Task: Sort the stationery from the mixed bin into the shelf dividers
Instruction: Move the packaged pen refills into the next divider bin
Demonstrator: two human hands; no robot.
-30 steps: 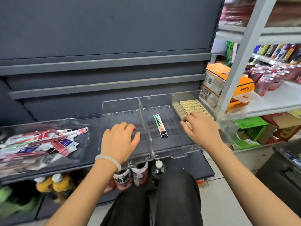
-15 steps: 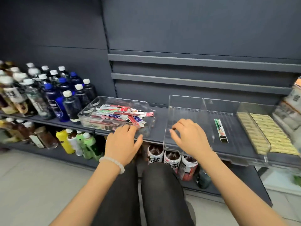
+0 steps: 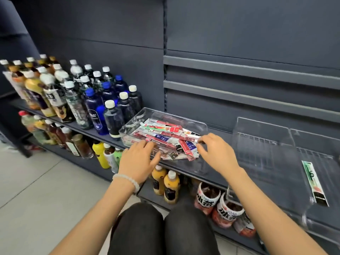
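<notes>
1. The dark shelf [image 3: 103, 134] ran from left to right and carried bottles, a clear bin and clear dividers.
2. The bottles [image 3: 88, 100] stood in rows on the left part of the shelf, just beside the bin; more bottles stood on the level below.
3. The shelf dividers [image 3: 265, 144], clear trays set side by side, sat on the right part of the shelf, near the bin.
4. The mixed bin [image 3: 132, 124], a clear tray, sat between the bottles and the dividers and held a heap of packaged stationery [image 3: 165, 137] in red, white and blue wrappers.
5. The left hand [image 3: 137, 161], with a bead bracelet at the wrist, lay over the near left edge of the bin, fingers spread and reaching onto the packets.
6. The right hand [image 3: 215, 151] was at the right side of the heap, fingers curled, thumb and forefinger pinching the end of a packet.
7. A single green-and-white packet [image 3: 313, 181] lay flat in a divider at the far right, well apart from both hands.
</notes>
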